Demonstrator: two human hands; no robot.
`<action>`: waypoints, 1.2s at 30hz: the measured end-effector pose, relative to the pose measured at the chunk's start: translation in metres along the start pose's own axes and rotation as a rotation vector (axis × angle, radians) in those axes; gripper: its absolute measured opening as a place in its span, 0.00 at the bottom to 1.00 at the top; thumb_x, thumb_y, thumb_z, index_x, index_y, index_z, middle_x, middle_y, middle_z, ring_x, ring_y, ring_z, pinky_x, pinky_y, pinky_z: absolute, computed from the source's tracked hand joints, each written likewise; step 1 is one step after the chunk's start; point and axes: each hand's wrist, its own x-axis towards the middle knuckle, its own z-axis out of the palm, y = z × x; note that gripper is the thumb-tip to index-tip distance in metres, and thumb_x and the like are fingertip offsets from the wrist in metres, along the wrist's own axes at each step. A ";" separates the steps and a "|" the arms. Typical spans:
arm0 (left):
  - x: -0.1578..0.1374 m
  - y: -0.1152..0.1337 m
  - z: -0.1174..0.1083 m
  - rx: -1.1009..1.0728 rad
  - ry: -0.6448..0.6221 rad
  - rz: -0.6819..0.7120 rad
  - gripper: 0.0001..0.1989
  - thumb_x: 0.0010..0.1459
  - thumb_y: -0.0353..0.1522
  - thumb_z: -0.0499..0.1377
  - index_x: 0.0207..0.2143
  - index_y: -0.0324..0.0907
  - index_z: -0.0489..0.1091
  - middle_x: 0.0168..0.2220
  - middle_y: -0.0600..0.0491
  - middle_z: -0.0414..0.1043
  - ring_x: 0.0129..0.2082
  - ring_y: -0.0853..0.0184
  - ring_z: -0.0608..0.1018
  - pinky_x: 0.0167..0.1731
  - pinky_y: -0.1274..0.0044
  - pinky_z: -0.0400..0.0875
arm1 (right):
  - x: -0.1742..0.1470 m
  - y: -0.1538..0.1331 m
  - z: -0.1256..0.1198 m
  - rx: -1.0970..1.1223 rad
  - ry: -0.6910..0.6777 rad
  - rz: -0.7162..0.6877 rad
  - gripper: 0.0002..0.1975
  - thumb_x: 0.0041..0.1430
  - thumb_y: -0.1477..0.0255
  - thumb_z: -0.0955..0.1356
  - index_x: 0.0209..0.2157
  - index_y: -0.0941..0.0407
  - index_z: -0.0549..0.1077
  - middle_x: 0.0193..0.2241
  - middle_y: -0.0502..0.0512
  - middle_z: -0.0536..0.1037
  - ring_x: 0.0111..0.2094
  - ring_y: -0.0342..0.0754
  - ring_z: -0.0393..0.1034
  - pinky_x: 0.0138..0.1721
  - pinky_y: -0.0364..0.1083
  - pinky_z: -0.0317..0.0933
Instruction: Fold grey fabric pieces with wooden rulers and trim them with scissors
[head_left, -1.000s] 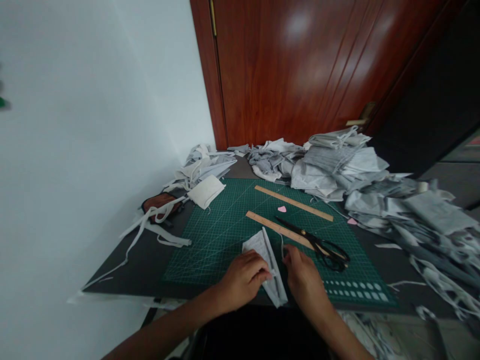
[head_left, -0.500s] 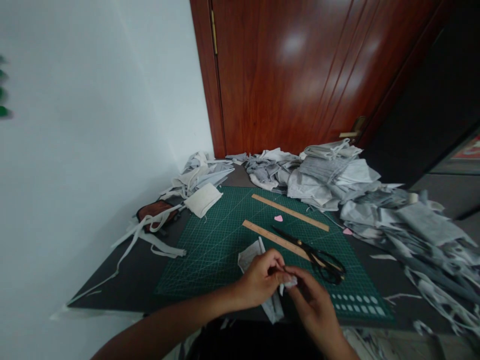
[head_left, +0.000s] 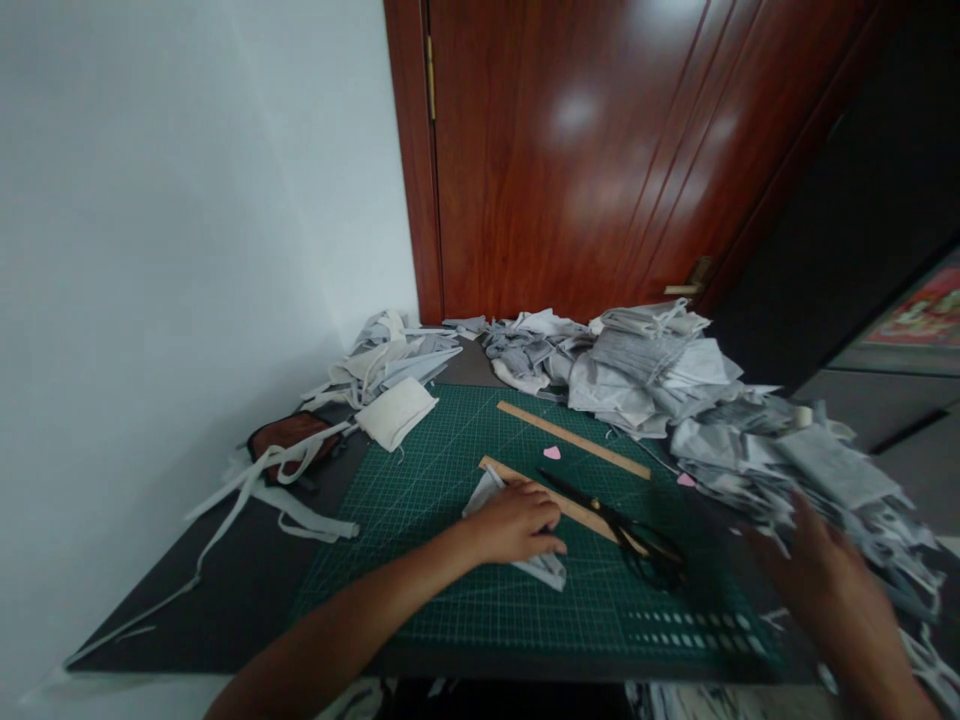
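My left hand (head_left: 517,522) lies on a folded piece of grey-white fabric (head_left: 541,568), with the fingers loosely bent over it and the thumb apart. The fabric sticks out past the hand on both sides, on the green cutting mat (head_left: 420,590). My right hand (head_left: 825,570), blurred by motion, is off the mat at the right beside the fabric heap (head_left: 795,450); its fingers look apart and I see nothing in them. Black-handled scissors (head_left: 615,520) lie between the hands, across a wooden ruler (head_left: 577,508).
A second ruler (head_left: 574,440) and a pink chalk piece (head_left: 552,453) lie farther up the mat; another pink piece (head_left: 685,480) is at its right edge. Scraps and straps pile up at the left (head_left: 390,360). A brown pouch (head_left: 289,440) sits near the wall. Behind is a wooden door (head_left: 555,180).
My right hand has left the fabric and moved right to the heap. My left hand has come down flatter onto the fabric, which now lies on the mat. The view has tilted slightly.
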 end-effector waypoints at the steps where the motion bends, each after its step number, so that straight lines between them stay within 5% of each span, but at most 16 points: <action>1: 0.002 -0.001 0.000 0.019 0.024 -0.063 0.15 0.63 0.45 0.66 0.37 0.42 0.71 0.39 0.53 0.75 0.44 0.61 0.76 0.47 0.72 0.68 | 0.001 -0.001 0.004 0.030 -0.013 0.012 0.38 0.62 0.48 0.63 0.64 0.60 0.65 0.40 0.69 0.81 0.40 0.69 0.79 0.36 0.61 0.73; 6: -0.002 0.002 0.009 0.080 0.124 -0.231 0.15 0.69 0.44 0.59 0.44 0.40 0.73 0.43 0.46 0.75 0.48 0.53 0.74 0.50 0.62 0.69 | -0.017 -0.069 0.034 0.260 -0.336 -0.306 0.23 0.67 0.55 0.64 0.56 0.54 0.73 0.51 0.65 0.81 0.49 0.60 0.79 0.49 0.55 0.73; 11: -0.011 -0.001 0.014 0.141 0.221 -0.123 0.25 0.68 0.42 0.60 0.62 0.41 0.65 0.62 0.44 0.68 0.65 0.52 0.65 0.63 0.60 0.62 | -0.026 -0.116 0.055 0.118 -0.369 -0.305 0.16 0.65 0.58 0.67 0.45 0.54 0.78 0.37 0.63 0.83 0.39 0.63 0.78 0.41 0.59 0.72; 17: -0.011 -0.002 0.014 0.089 0.223 -0.222 0.23 0.68 0.45 0.60 0.57 0.40 0.71 0.57 0.45 0.72 0.60 0.52 0.71 0.62 0.58 0.64 | -0.021 -0.118 0.060 0.258 -0.436 -0.146 0.14 0.66 0.57 0.65 0.30 0.50 0.74 0.26 0.53 0.80 0.26 0.55 0.76 0.27 0.50 0.65; 21: -0.013 0.000 0.018 0.099 0.241 -0.296 0.23 0.67 0.46 0.60 0.56 0.40 0.73 0.57 0.44 0.73 0.61 0.51 0.71 0.63 0.56 0.63 | 0.012 -0.110 0.061 0.324 -0.516 -0.186 0.14 0.65 0.58 0.65 0.28 0.49 0.74 0.20 0.50 0.78 0.21 0.53 0.74 0.23 0.48 0.61; 29: -0.017 0.001 0.016 0.166 0.325 -0.282 0.21 0.65 0.47 0.63 0.51 0.41 0.74 0.59 0.45 0.72 0.62 0.52 0.70 0.60 0.60 0.66 | 0.143 -0.114 0.087 0.100 -0.636 -0.355 0.12 0.64 0.67 0.66 0.36 0.52 0.83 0.34 0.57 0.86 0.38 0.54 0.80 0.36 0.46 0.65; 36: -0.027 0.012 0.018 0.251 0.282 -0.100 0.17 0.70 0.42 0.57 0.32 0.40 0.74 0.34 0.47 0.75 0.42 0.56 0.76 0.45 0.62 0.70 | 0.123 -0.106 0.121 0.044 -0.517 -0.315 0.14 0.67 0.67 0.65 0.44 0.56 0.82 0.43 0.63 0.84 0.43 0.58 0.78 0.44 0.50 0.64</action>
